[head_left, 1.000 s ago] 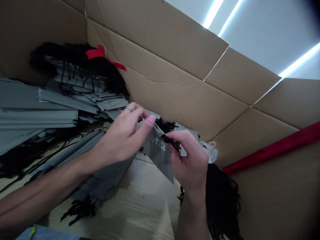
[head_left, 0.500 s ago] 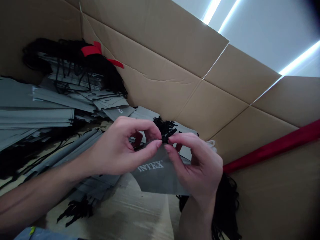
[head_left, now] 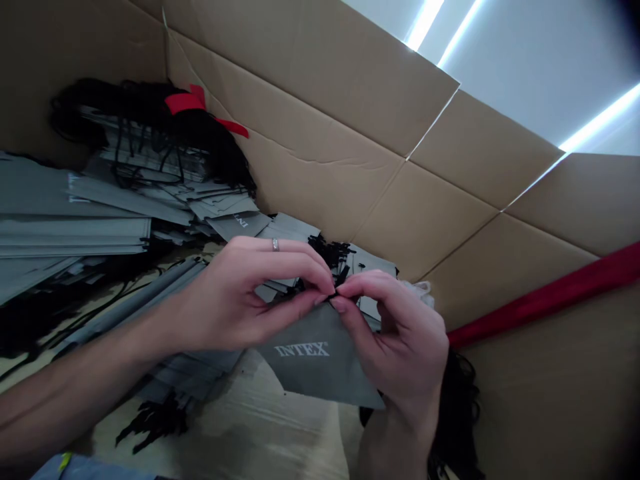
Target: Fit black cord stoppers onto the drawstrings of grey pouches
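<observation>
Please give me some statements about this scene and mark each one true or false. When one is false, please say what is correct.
1. The left hand and the right hand both pinch black cords at the top edge of a grey bag. True.
2. A ring is on the right hand. False: it is on the left hand.
3. The bag has white INTEX lettering. True.
4. The pile of flat grey bags lies to the right of the hands. False: it lies to their left.

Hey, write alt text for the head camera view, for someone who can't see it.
The left hand and right hand pinch black cord at the top edge of a flat grey bag printed INTEX. More grey bags lie piled to the left inside a large cardboard box, with a red strip along its right side.
</observation>
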`<state>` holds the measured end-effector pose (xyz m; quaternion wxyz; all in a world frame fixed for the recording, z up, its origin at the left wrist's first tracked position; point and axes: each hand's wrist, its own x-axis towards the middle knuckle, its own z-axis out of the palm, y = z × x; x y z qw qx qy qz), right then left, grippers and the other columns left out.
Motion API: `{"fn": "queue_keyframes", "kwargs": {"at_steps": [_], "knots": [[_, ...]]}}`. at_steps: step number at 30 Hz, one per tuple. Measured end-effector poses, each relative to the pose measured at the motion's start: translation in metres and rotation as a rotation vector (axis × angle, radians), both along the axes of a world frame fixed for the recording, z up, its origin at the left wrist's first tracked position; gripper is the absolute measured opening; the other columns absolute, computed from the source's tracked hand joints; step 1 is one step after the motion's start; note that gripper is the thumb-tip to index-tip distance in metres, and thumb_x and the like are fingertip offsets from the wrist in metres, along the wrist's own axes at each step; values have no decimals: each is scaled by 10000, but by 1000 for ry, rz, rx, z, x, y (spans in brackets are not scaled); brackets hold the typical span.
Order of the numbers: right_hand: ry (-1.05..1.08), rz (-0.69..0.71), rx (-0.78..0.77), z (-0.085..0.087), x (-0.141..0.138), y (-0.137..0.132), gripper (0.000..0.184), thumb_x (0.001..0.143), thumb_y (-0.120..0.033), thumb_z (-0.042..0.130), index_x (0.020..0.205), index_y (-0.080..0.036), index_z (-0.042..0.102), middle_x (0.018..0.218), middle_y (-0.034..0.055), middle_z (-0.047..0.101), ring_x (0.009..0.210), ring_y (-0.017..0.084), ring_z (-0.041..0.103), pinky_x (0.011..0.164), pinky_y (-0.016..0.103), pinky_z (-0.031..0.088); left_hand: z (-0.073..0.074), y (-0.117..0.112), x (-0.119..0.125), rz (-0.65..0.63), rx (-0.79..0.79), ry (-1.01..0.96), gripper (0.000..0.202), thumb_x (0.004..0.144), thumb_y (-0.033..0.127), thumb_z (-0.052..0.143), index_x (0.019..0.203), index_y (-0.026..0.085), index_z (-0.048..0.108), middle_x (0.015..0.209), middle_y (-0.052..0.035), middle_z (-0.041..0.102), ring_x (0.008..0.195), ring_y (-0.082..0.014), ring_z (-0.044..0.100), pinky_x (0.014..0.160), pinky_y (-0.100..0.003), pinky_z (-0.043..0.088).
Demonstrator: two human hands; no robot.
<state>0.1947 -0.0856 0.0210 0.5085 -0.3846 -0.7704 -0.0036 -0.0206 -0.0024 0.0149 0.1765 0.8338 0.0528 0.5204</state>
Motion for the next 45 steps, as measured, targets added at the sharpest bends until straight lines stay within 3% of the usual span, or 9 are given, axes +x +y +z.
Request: {"fn": "queue_keyframes", "kwargs": {"at_steps": [5,9,17,21,28,33,40,45], "knots": [[23,46,-50,0,1,-3,239,998,-25,746,1108,-233,783,1040,-15,810,952,128,776,839,262,635,-2,-1,-3,55,76,9,93,1016,117,789,1080,182,766,1061,-2,840,909,-91,799,859,-152,633],[24,4,-77,-1,3,-3,221,994,-48,747,1078,-251,770,1026,-35,809,949,120,775,851,247,636,-5,1,-1,89,149,34,108,1056,89,717,1118,172,750,1094,-18,837,933,-83,805,887,-143,630],[-35,-4,-114,2,4,-5,190,972,-60,727,1033,-236,762,980,-37,809,878,110,772,793,227,626,-10,3,-8,156,368,93,171,1009,126,759,1153,205,709,1088,-43,872,877,-146,848,803,-213,663],[-52,-1,-102,4,2,-4,169,963,-63,732,1002,-225,757,965,-27,814,860,114,781,782,224,632,-13,0,-12,193,364,77,214,1003,146,786,1181,255,737,1115,-15,887,919,-141,861,863,-206,686],[-28,65,-128,1,2,-1,195,925,-48,731,988,-231,752,930,-29,809,861,125,787,779,222,637,-9,-3,-12,183,330,60,207,933,104,774,1037,273,715,959,24,861,756,-130,823,705,-211,643],[113,90,-160,-3,-3,0,249,863,-29,768,973,-252,774,903,-38,815,836,136,789,767,233,647,-10,-3,-9,116,278,-7,214,888,101,802,1001,248,694,942,2,854,740,-138,817,699,-209,655],[285,145,-216,2,-12,0,239,825,-20,770,921,-237,791,837,-25,818,708,132,775,646,209,652,-5,0,-1,1,36,-112,155,862,108,811,903,232,728,840,24,827,726,-109,803,678,-155,653],[208,-30,-188,4,-11,-3,187,884,-67,757,916,-246,798,863,-33,830,731,113,772,664,198,627,-7,-5,-11,186,317,34,211,971,129,799,1131,261,760,1053,-8,882,837,-151,845,778,-225,697]]}}
